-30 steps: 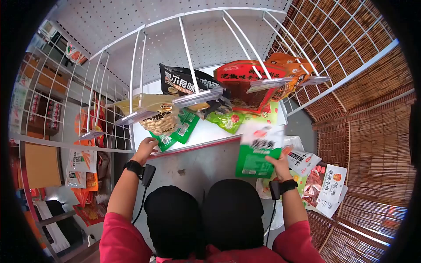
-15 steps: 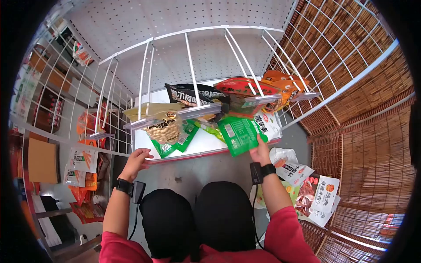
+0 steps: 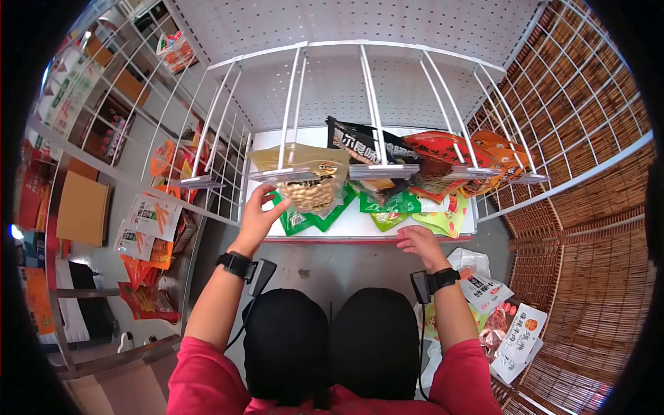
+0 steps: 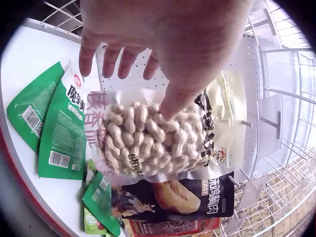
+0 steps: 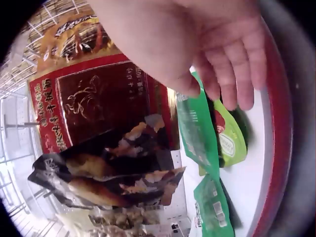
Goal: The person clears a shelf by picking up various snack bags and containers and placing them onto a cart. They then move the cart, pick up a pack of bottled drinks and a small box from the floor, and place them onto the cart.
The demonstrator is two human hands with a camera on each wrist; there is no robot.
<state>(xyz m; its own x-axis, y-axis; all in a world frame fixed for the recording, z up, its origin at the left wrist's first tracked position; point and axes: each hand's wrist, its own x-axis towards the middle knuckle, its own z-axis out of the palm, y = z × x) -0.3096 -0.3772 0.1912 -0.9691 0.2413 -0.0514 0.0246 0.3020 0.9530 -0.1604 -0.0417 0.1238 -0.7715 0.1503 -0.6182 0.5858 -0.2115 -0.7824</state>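
Observation:
My left hand (image 3: 259,220) is at the left edge of a clear bag of peanuts (image 3: 311,190) hanging from the rack. In the left wrist view its thumb overlaps the peanuts, with the other fingers spread past the bag's edge. My right hand (image 3: 423,245) is empty over the shelf's front edge, fingers loosely extended. Close ahead of it, a green pouch (image 3: 391,202) lies on a lime-green packet (image 3: 389,220), partly under the hanging black chicken-breast bag (image 3: 366,144). More green pouches (image 4: 61,136) lie below the peanuts.
White wire hooks with clear label holders (image 3: 384,170) project over the white shelf (image 3: 287,131). A red bag (image 3: 443,155) and orange bags (image 3: 501,155) hang at the right. Loose packets (image 3: 512,332) lie on the floor by the woven screen (image 3: 581,277). Wire grids (image 3: 162,124) flank the shelf.
My right hand has put the green pouch on the shelf, let go and drawn back. My left hand has moved up to the peanut bag. The head view has shifted left.

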